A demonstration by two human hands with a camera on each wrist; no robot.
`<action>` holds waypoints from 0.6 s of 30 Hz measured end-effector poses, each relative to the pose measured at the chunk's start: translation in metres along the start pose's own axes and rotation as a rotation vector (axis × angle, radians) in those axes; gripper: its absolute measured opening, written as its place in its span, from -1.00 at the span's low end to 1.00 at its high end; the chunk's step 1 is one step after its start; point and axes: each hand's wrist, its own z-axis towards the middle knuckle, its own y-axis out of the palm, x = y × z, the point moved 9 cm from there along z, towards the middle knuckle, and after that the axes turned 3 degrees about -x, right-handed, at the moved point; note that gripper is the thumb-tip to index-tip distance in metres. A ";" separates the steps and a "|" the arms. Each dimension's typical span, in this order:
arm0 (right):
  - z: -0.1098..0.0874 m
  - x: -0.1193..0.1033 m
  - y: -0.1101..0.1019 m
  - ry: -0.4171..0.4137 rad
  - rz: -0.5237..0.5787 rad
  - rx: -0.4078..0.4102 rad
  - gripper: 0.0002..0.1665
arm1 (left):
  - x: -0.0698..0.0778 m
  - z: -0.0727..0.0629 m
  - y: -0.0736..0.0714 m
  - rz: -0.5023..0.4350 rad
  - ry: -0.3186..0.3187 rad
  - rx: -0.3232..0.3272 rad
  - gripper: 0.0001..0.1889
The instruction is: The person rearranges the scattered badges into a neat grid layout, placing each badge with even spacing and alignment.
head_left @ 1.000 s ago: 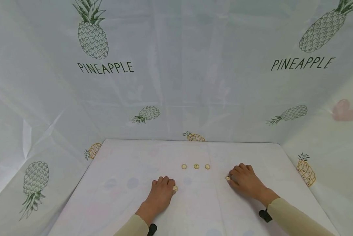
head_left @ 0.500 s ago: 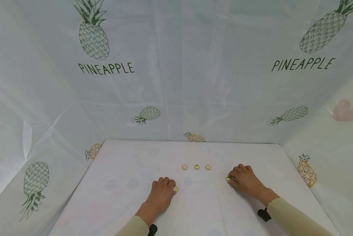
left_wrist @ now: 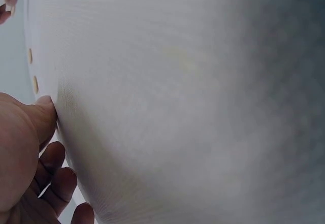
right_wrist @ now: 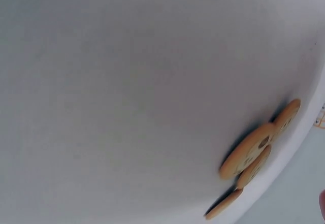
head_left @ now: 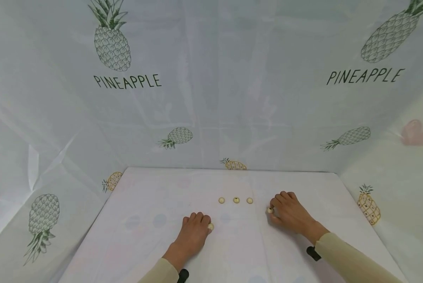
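My left hand [head_left: 193,232] rests low over the white table with curled fingers. It pinches a small round wooden disc [head_left: 211,226] between thumb and index finger; in the left wrist view that hand's thumb [left_wrist: 43,115] hides the disc. Farther right, my right hand [head_left: 290,214] holds another wooden disc [head_left: 270,210] between index finger and thumb, close over the cloth. Between and beyond the hands lie three discs in a row: a left one [head_left: 221,200], a middle one [head_left: 236,200] with a dark spot, and a right one [head_left: 249,200].
White cloth covers the table [head_left: 144,196], and a pineapple-print curtain [head_left: 211,98] stands behind and on both sides. In the right wrist view, several wooden discs with printed marks, among them a large near disc [right_wrist: 248,150], overlap near the table's edge.
My right hand has moved slightly left and away from me, carrying its disc towards the row. The left hand and the three discs in the row stay where they were.
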 end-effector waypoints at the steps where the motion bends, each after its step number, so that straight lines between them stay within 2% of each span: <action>1: 0.001 -0.001 0.000 -0.007 -0.001 0.006 -0.78 | 0.000 0.000 0.000 0.007 0.003 0.003 -0.80; 8: 0.007 -0.008 0.004 0.004 0.028 -0.003 -0.78 | 0.003 0.000 -0.001 0.074 0.026 0.017 -0.78; 15: 0.013 -0.016 0.012 0.006 0.030 -0.049 -0.79 | 0.003 0.000 -0.001 0.077 0.026 0.023 -0.79; 18: 0.016 -0.021 0.012 -0.008 0.032 -0.036 -0.78 | 0.003 0.000 -0.001 0.088 0.025 0.026 -0.78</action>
